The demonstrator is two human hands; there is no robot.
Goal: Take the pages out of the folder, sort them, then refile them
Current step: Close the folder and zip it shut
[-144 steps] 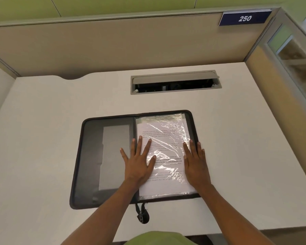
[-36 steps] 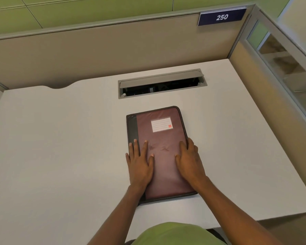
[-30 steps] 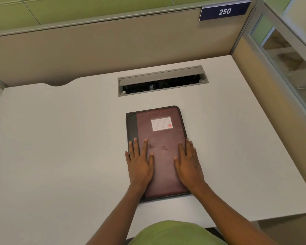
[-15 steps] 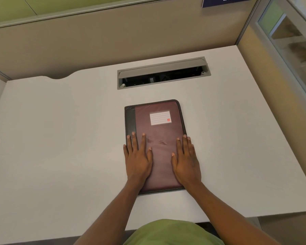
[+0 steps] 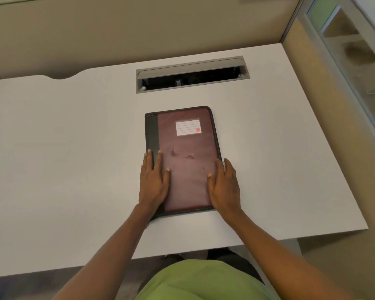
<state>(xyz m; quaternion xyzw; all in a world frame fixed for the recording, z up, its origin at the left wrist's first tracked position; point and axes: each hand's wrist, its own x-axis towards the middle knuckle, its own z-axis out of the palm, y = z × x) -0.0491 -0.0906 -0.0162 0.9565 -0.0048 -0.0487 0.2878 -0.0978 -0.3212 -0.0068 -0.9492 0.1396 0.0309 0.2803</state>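
Observation:
A maroon zip folder (image 5: pixel 185 156) with a black spine strip and a white label lies closed on the white desk (image 5: pixel 74 148), in the middle. My left hand (image 5: pixel 153 180) lies flat on its lower left part, fingers straight. Flat on the folder's lower right edge rests my right hand (image 5: pixel 224 185), fingers straight and partly over the side. No pages are visible; whatever is inside the folder is hidden.
A grey cable slot (image 5: pixel 192 74) with its lid open is set into the desk behind the folder. Beige partition walls stand at the back and on the right. The desk's front edge runs just below my wrists.
Earlier the folder lay open with pages in a plastic sleeve; it is closed now. In the last second my hands have spread slightly outward on the cover, and the view has tilted down.

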